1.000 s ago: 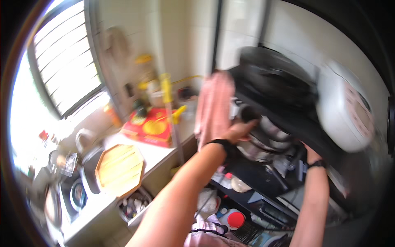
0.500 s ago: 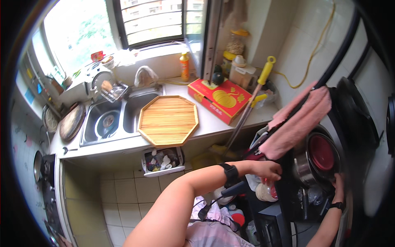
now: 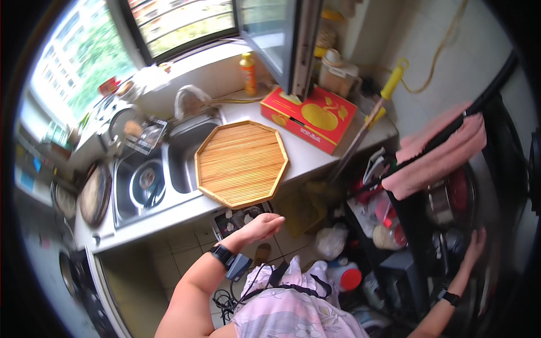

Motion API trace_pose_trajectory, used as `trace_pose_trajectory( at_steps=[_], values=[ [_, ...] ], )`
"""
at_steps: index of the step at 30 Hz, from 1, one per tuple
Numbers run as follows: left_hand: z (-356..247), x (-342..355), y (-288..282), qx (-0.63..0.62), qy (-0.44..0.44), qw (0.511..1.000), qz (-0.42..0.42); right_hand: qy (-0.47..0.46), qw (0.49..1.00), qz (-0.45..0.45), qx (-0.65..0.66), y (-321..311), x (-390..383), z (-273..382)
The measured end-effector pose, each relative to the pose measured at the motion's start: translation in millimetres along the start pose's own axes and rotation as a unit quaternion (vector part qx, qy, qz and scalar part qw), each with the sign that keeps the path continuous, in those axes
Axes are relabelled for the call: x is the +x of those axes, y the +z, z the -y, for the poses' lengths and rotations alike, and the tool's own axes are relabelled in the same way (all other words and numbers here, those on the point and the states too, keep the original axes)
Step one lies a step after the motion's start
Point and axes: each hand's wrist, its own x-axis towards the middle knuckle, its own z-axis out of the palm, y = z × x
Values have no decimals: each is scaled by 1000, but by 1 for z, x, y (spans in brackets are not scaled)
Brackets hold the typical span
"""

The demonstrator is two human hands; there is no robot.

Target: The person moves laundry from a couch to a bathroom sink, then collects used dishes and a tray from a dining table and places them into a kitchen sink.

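My left hand [image 3: 266,225] is in mid-air just below the octagonal slatted wooden tray [image 3: 241,163], fingers curled with nothing visible in them. The tray lies on the counter, partly over the right sink basin [image 3: 181,169]. My right hand [image 3: 474,248], fingers apart, reaches into the black rack [image 3: 417,259], below the steel pot [image 3: 439,205] and red lid [image 3: 456,191] and near some dark-handled utensils [image 3: 444,253]. I cannot tell whether it touches anything.
A red box [image 3: 309,118], yellow-handled pole [image 3: 389,84], open window sash [image 3: 270,34] and orange bottle [image 3: 248,73] stand behind. A pink towel [image 3: 434,158] hangs at right, a stove [image 3: 79,281] sits at left, and a bin [image 3: 222,224] and bags [image 3: 331,241] are below.
The view has turned from the rack toward the sink. My left hand has left the rack, moving left toward the tray. My right hand has dropped from beside the pots, its fingers now apart.
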Motion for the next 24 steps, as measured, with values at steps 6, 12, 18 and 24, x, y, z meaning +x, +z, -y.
trace_pose_trajectory(
  at_steps=[6,12,18,24],
  values=[
    [32,-24,-47,-85,-134,979,126,79,971,206,97,68,-212,132],
    [61,1,-9,132,-184,923,311,332,834,440,39,36,-392,145],
    [80,27,41,238,54,870,429,415,877,229,-79,-52,-528,156],
    [93,1,128,184,-62,857,477,490,858,45,-146,-102,-742,211]
  ],
)
